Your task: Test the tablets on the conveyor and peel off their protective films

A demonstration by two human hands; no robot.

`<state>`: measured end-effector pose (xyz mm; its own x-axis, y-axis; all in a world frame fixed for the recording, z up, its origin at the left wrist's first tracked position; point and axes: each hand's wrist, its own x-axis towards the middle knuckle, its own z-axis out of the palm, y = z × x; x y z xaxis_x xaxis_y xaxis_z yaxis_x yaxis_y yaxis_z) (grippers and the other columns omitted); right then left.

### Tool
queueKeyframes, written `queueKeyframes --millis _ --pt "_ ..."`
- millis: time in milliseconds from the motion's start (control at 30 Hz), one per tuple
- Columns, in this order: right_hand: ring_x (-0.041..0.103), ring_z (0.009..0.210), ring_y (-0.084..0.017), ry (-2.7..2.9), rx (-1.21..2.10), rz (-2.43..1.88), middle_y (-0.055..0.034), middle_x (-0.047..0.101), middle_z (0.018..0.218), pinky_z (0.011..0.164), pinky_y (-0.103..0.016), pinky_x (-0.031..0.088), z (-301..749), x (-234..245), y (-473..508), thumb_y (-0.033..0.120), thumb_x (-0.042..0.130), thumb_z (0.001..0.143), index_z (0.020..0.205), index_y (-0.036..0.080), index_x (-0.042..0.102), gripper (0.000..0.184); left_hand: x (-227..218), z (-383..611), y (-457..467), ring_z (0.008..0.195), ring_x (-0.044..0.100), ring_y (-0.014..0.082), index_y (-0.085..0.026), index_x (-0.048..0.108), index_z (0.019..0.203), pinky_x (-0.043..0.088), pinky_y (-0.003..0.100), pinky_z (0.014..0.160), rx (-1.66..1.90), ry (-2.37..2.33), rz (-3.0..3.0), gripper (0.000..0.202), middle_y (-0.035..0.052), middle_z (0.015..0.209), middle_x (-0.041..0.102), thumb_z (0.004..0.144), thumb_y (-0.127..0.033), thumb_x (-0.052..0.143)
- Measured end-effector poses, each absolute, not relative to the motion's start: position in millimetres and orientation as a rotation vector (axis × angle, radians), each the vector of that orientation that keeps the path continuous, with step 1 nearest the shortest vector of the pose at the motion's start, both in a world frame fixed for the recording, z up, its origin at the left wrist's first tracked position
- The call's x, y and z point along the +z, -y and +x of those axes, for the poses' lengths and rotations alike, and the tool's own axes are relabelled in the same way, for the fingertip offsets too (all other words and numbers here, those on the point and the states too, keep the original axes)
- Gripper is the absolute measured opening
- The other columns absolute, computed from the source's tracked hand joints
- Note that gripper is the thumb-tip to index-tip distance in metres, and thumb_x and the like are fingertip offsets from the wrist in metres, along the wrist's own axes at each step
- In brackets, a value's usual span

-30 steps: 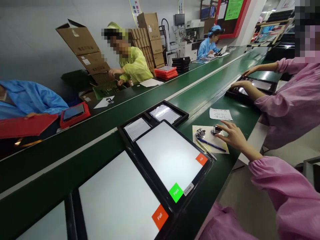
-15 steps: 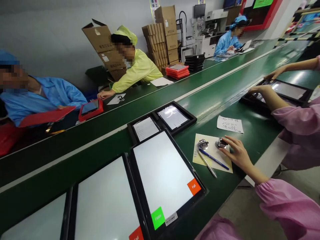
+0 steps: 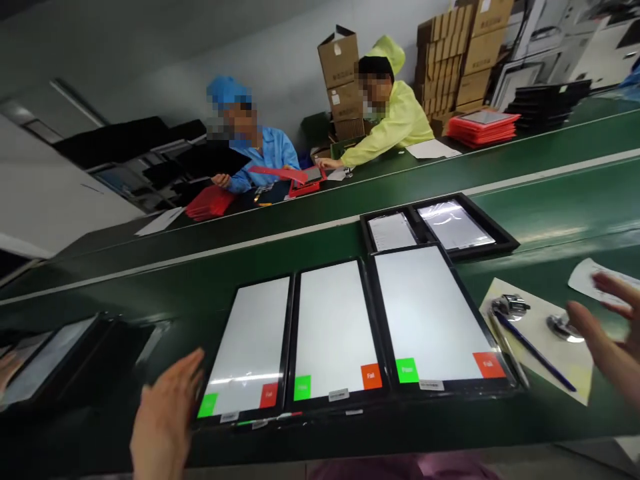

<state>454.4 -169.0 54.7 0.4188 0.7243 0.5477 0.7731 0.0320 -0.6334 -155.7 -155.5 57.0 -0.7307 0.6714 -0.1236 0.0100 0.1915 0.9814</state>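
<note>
My left hand (image 3: 165, 427) is open, fingers spread, just off the lower left corner of the first of several white-lit display panels (image 3: 247, 347) in black frames, each with green Pass and orange Fail squares. My right hand (image 3: 605, 327) is also open and holds nothing. It hovers at the right edge over a yellowish sheet (image 3: 543, 347), close to a chrome tally counter (image 3: 564, 328). A second counter (image 3: 509, 305) and a blue pen (image 3: 535, 350) lie on that sheet. A white handwritten note (image 3: 595, 280) sits under my right fingers.
A black tray (image 3: 435, 225) with two smaller panels lies behind the row on the green conveyor (image 3: 550, 260). A dark framed panel (image 3: 50, 360) lies at far left. Across the far belt, two co-workers (image 3: 390, 113) handle items, beside a red stack (image 3: 483, 128) and cardboard boxes (image 3: 440, 67).
My right hand has lifted off the counter and opened. My left hand has moved from the far panel to the near belt edge. The view has swung left, bringing more panels into sight.
</note>
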Motion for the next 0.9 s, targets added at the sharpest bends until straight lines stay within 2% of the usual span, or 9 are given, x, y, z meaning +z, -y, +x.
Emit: queueKeyframes --millis 67,133,200,300,400,533,767,833,900 --pt "0.072 0.106 -0.04 1.496 0.179 -1.647 -0.0119 0.073 0.123 0.078 -0.054 0.062 431 75 136 0.08 0.057 0.093 0.133 0.037 0.069 0.06 100 -146 121 0.147 0.053 0.0348 -0.029 0.074 0.094 0.033 0.048 0.131 1.571 -1.877 1.082 0.036 0.0011 0.116 0.079 0.088 -0.06 0.057" --pt "0.074 0.101 -0.034 1.654 0.354 -1.603 -0.0102 0.075 0.117 0.081 -0.047 0.063 412 85 92 0.085 0.06 0.088 0.12 0.03 0.076 0.066 139 -117 84 0.146 0.054 0.0308 -0.025 0.076 0.098 0.028 0.046 0.132 1.265 -1.766 1.509 0.024 0.0016 0.119 0.077 0.092 -0.044 0.062" --pt "0.073 0.096 -0.028 1.696 0.412 -1.603 -0.0098 0.075 0.113 0.084 -0.043 0.063 399 85 46 0.079 0.061 0.092 0.118 0.022 0.075 0.064 162 -74 47 0.145 0.055 0.0296 -0.021 0.077 0.099 0.028 0.046 0.131 0.907 -1.609 1.718 0.013 0.0027 0.123 0.075 0.09 -0.029 0.072" --pt "0.069 0.081 -0.018 1.726 0.451 -1.646 -0.0037 0.071 0.094 0.078 -0.036 0.061 389 75 -1 0.06 0.066 0.102 0.11 0.014 0.071 0.047 162 -12 -2 0.136 0.063 0.0332 -0.02 0.076 0.086 0.024 0.053 0.131 0.776 -1.5 1.736 0.008 0.0057 0.111 0.08 0.082 -0.021 0.083" --pt "0.065 0.076 -0.016 1.738 0.444 -1.651 -0.0005 0.066 0.089 0.071 -0.031 0.059 384 66 -15 0.051 0.068 0.104 0.103 0.013 0.069 0.039 136 22 -37 0.12 0.072 0.034 -0.022 0.074 0.077 0.031 0.056 0.127 0.784 -1.435 1.691 0.015 0.005 0.091 0.081 0.092 -0.024 0.074" --pt "0.066 0.077 -0.015 1.744 0.443 -1.593 -0.0025 0.069 0.093 0.07 -0.029 0.059 380 60 -10 0.052 0.066 0.105 0.104 0.014 0.069 0.038 108 31 -50 0.095 0.077 0.0341 -0.025 0.073 0.073 0.045 0.049 0.115 0.773 -1.386 1.686 0.029 0.0033 0.076 0.076 0.096 -0.042 0.07" --pt "0.066 0.062 -0.02 1.8 0.423 -1.452 -0.0067 0.073 0.076 0.055 -0.032 0.053 379 71 -13 0.068 0.061 0.097 0.087 0.019 0.074 0.051 123 30 -41 0.119 0.07 0.0394 -0.021 0.081 0.09 0.034 0.055 0.123 0.577 -1.423 1.75 0.029 0.0058 0.085 0.077 0.097 -0.047 0.068" --pt "0.071 0.074 -0.025 1.842 0.36 -1.392 -0.009 0.076 0.087 0.063 -0.036 0.057 377 83 -9 0.063 0.058 0.099 0.084 0.021 0.073 0.046 131 30 -38 0.123 0.068 0.0395 -0.021 0.082 0.098 0.033 0.057 0.124 0.454 -1.428 1.825 0.028 0.0068 0.096 0.078 0.095 -0.048 0.072" --pt "0.074 0.089 -0.028 1.896 0.301 -1.322 -0.0091 0.078 0.099 0.076 -0.039 0.06 374 94 10 0.053 0.058 0.101 0.086 0.023 0.072 0.036 136 31 -26 0.129 0.064 0.0389 -0.022 0.079 0.118 0.033 0.063 0.124 0.3 -1.408 2.118 0.042 0.0099 0.118 0.077 0.098 -0.056 0.064"
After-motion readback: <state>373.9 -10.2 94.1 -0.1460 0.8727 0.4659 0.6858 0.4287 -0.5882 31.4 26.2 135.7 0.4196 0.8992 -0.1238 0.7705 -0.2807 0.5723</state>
